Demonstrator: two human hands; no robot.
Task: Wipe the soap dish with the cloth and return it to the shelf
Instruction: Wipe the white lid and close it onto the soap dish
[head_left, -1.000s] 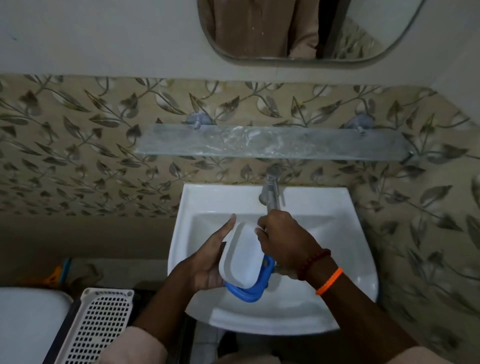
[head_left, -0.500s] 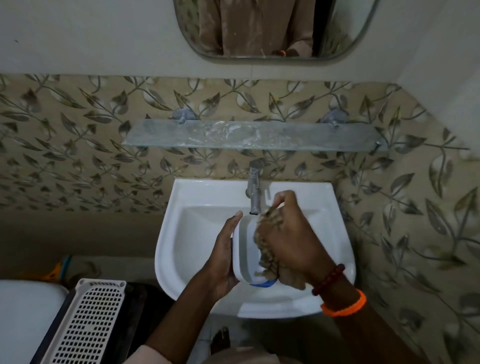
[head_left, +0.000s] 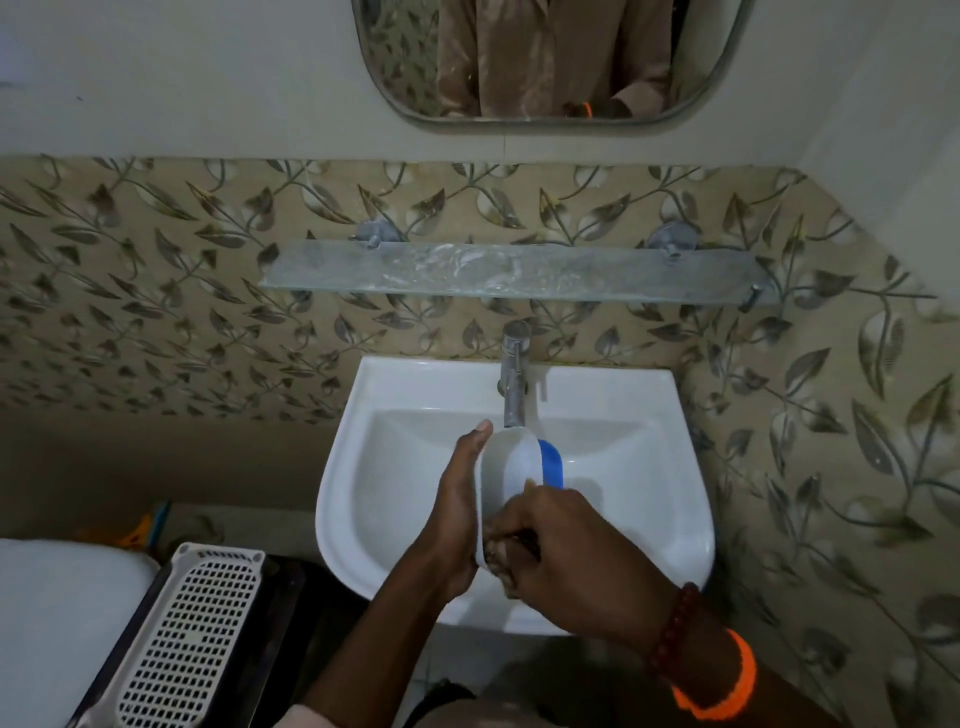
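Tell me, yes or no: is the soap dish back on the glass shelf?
No: the left hand holds the soap dish over the sink, below the glass shelf, while the right hand works at its near end.

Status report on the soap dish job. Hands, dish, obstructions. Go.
Left hand holds soap dish on edge over sink. Right hand presses cloth on its near end. Shelf above, nothing in the way.
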